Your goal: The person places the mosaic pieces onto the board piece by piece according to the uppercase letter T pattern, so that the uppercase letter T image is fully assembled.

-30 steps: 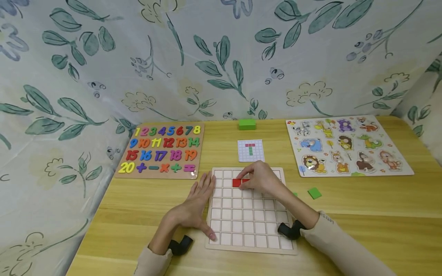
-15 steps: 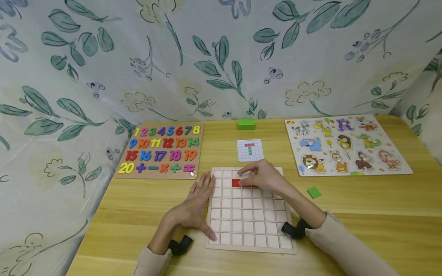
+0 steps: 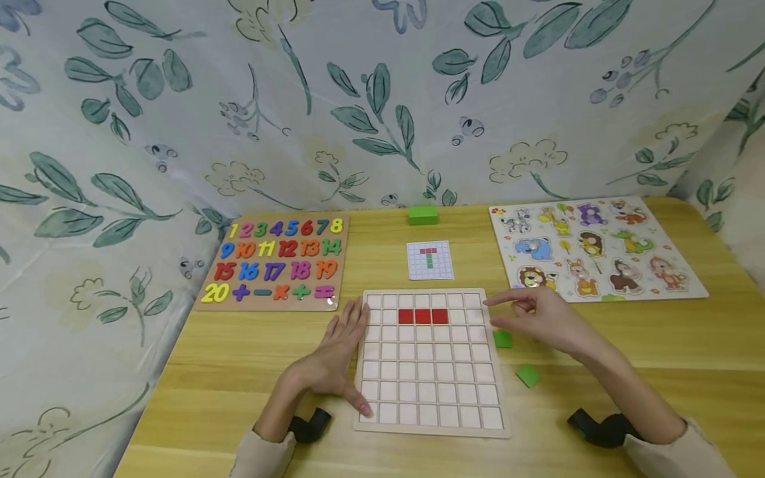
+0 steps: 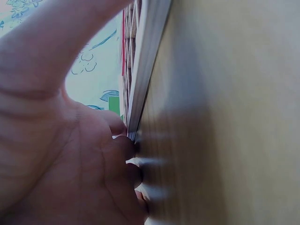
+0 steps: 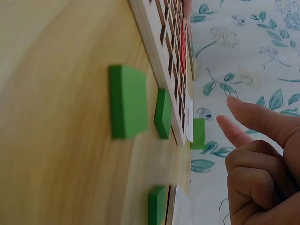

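A wooden grid board lies on the table with three red tiles side by side in its second row. The left hand rests along the board's left edge, fingers spread and thumb on the lower corner. Off the board's upper right edge, the right hand hovers with thumb and index finger apart and nothing between them. Beneath and beside it lie green tiles, one close to the board; the right wrist view shows three green tiles on the table.
Behind the board lie a pattern card and a green block. A number board is at the back left, an animal puzzle at the back right. A patterned cloth hangs behind the table.
The right hand has moved from the red tiles out past the board's right edge, uncovering all three. The left hand stays in place on the board.
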`<state>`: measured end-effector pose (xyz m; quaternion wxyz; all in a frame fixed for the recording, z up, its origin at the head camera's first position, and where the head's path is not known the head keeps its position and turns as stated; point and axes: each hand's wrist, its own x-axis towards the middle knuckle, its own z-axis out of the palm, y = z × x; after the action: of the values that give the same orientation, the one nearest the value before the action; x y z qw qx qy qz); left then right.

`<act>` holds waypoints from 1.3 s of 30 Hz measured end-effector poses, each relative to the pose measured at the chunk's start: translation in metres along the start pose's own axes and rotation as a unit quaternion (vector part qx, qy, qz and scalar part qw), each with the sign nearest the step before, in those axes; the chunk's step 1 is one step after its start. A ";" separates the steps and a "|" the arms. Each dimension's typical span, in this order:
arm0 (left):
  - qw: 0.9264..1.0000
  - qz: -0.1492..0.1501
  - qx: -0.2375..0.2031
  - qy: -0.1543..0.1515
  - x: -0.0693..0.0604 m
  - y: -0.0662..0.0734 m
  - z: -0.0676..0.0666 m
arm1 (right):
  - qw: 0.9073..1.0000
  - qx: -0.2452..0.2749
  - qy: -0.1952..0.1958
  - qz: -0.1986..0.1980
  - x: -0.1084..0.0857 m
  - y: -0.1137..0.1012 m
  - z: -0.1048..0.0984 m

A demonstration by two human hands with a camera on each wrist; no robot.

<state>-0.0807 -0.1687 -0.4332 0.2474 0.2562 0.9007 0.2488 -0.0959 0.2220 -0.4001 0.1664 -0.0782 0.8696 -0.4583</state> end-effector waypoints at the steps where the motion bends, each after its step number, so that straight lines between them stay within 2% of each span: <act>1: 1.000 0.000 0.000 0.000 0.000 0.000 0.000 | 1.000 0.001 0.003 -0.001 -0.005 0.004 -0.004; 4: 1.000 -0.004 -0.002 0.001 -0.002 0.000 0.000 | 1.000 -0.004 0.009 0.003 -0.016 0.016 -0.014; 11: 1.000 -0.007 -0.003 0.003 -0.003 -0.001 0.000 | 0.999 -0.003 0.002 0.045 -0.030 0.037 -0.027; 16: 1.000 -0.005 0.000 0.003 -0.002 -0.001 0.001 | 0.999 -0.004 0.003 0.034 -0.036 0.050 -0.032; 24: 1.000 -0.008 -0.003 0.004 -0.003 -0.001 0.000 | 0.999 -0.015 -0.009 0.046 -0.036 0.058 -0.037; 34: 1.000 -0.002 -0.006 -0.001 -0.002 -0.003 0.000 | 0.998 -0.021 -0.002 0.067 -0.035 0.062 -0.037; 39: 1.000 0.006 -0.005 -0.007 -0.002 -0.005 -0.001 | 0.998 -0.024 0.000 0.063 -0.035 0.068 -0.039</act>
<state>-0.0815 -0.1739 -0.4346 0.2534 0.2617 0.8963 0.2526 -0.0758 0.3006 -0.4281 0.1928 -0.0268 0.8834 -0.4263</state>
